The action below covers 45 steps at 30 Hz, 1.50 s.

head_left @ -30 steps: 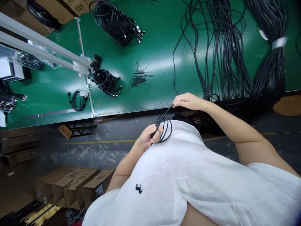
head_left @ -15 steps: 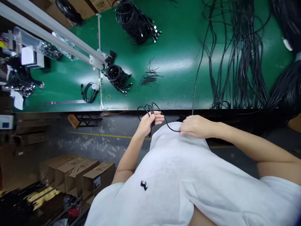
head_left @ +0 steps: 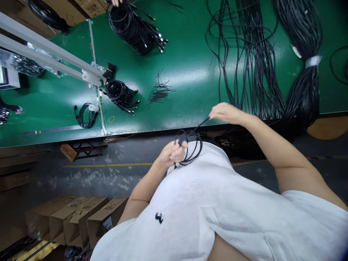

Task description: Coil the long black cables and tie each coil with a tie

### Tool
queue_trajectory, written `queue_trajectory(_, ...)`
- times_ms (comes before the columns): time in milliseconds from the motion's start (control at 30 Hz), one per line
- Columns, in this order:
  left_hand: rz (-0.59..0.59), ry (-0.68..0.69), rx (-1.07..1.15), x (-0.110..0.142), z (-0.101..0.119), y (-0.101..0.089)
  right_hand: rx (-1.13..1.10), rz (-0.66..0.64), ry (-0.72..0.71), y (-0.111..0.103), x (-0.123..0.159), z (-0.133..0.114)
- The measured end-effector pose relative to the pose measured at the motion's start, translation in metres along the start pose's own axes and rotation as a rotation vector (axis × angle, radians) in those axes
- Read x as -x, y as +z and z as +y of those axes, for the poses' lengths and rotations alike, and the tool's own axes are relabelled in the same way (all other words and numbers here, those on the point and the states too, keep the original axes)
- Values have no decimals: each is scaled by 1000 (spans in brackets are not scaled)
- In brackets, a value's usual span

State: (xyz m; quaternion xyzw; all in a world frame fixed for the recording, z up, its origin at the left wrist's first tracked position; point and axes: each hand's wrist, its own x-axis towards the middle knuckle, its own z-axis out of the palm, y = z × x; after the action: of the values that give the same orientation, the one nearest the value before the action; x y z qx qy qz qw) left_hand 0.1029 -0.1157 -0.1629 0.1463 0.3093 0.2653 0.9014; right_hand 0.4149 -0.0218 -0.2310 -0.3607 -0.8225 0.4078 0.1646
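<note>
— What do the two hands hold?

— A person in a white shirt (head_left: 187, 192) grips a looped black cable (head_left: 201, 145) in the curled left hand (head_left: 174, 152), just off the tabletop (head_left: 187, 103). The right hand (head_left: 225, 113), fingertips pinched together, holds a stretch of it above the edge.

— And beyond them?

— Thin black strands (head_left: 160, 92) lie heaped mid-table, between a small cable coil (head_left: 119, 92) and long loose cables (head_left: 261, 69). Farther back, another person's fingers (head_left: 116, 2) meet a larger cable coil (head_left: 133, 30).
</note>
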Motion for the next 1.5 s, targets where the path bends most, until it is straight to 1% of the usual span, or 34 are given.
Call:
queue_trajectory(67,142,122,87,10,9,-5,230,147,136,-5,15,41)
queue_trajectory(100,194,189,112,17,14,-9,318,179,190,-7,23,55)
queue_trajectory(133,216,262,123,26,19,-12,376,180,232,-6,31,63)
queue_trajectory(167,209,354,128,36,25,-16,401,160,265,-3,40,64)
queue_trajectory(200,188,471,134,48,30,-21,388,123,285,2,49,60)
queue_trajectory(300,134,898,166,87,45,-32,172,-7,310,26,76,33)
queue_trajectory(333,154,1010,180,97,49,-35,105,-30,315,35,83,23)
queue_trajectory(367,195,1076,192,105,52,-38,71,-37,322,42,88,15)
queue_trajectory(400,251,1084,199,109,54,-39,72,-35,325,48,90,7)
queue_trajectory(433,319,1038,198,108,55,-40,97,-36,311,52,88,-3)
queue_trajectory(467,390,942,182,104,54,-41,120,-57,267,53,83,-14)
queue_trajectory(500,450,817,145,96,52,-41,121,-97,190,53,75,-27)
queue_trajectory(533,496,692,87,86,49,-40,93,-150,84,50,64,-44)
queue_trajectory(600,537,509,-61,62,38,-38,-26,-260,-158,40,36,-81)
queue_trajectory(667,504,410,-190,39,24,-34,-165,-340,-340,24,5,-116)
queue_trajectory(700,460,377,-236,30,16,-31,-228,-365,-386,16,-10,-128)
queue_trajectory(733,399,343,-275,24,10,-27,-280,-368,-397,9,-23,-136)
queue_trajectory(767,323,303,-309,20,4,-23,-315,-340,-377,3,-34,-140)
queue_trajectory(833,156,207,-346,16,-5,-15,-335,-233,-285,-5,-50,-134)
queue_trajectory(900,24,134,-288,16,-10,-9,-320,-154,-191,-8,-57,-121)
queue_trajectory(933,-13,122,-222,16,-11,-6,-316,-145,-157,-8,-57,-114)
queue_trajectory(1000,-31,144,-79,16,-15,-2,-329,-147,-100,-6,-56,-104)
queue_trajectory(1100,15,153,24,16,-17,1,-364,-149,-33,-3,-53,-88)
queue_trajectory(1133,37,136,34,17,-17,1,-370,-158,-19,-2,-51,-78)
queue_trajectory(1200,109,123,58,22,-12,-1,-339,-142,19,1,-43,-48)
queue_trajectory(1233,166,156,80,26,-9,-4,-284,-100,56,3,-35,-28)
queue_trajectory(1267,234,221,112,31,-4,-7,-198,-47,104,6,-26,-8)
queue_trajectory(1300,306,309,152,36,1,-10,-94,21,161,11,-14,10)
queue_trajectory(1333,368,403,193,40,5,-15,38,61,214,18,-1,24)
queue_trajectory(1367,413,482,227,44,9,-19,155,27,240,26,11,32)
queue_trajectory(1400,438,531,243,47,13,-23,232,-18,235,36,23,32)
queue_trajectory(1433,448,547,235,47,15,-26,261,-112,176,46,34,24)
queue_trajectory(1467,453,541,203,46,16,-30,249,-230,78,55,42,8)
queue_trajectory(1500,460,516,149,43,16,-32,226,-320,-21,63,46,-13)
